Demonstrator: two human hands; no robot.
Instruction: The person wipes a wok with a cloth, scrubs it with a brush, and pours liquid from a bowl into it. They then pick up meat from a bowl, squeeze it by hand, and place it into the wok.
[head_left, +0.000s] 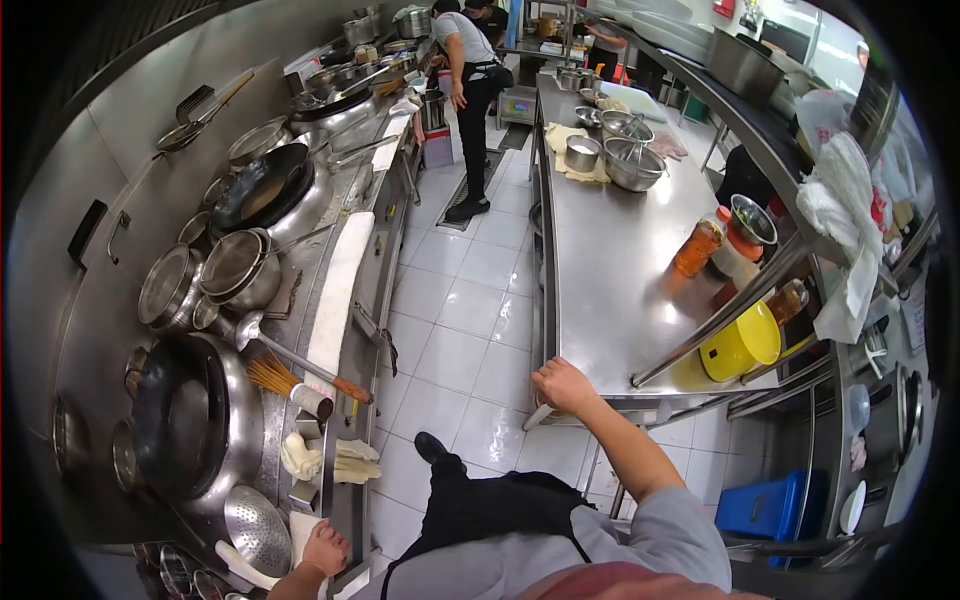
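Observation:
My left hand (pixel 325 549) rests at the front edge of the stove counter, its fingers loosely bent and nothing visible in them. Beside it lies a perforated skimmer (pixel 258 530), next to a large black wok (pixel 180 415). Folded cream cloths (pixel 330 458) lie just beyond that hand. A bamboo brush (pixel 272 378) and a ladle with a wooden handle (pixel 300 357) are farther up the counter. My right hand (pixel 563 385) is closed over the near left corner of the steel table (pixel 610 310); its fingertips are partly hidden.
A tiled aisle (pixel 450 310) runs between stove and table. Another person (pixel 470 90) stands at its far end. On the table are metal bowls (pixel 633 165), a bottle of orange liquid (pixel 703 242) and a yellow container (pixel 740 342). A shelf (pixel 740 110) overhangs the right side.

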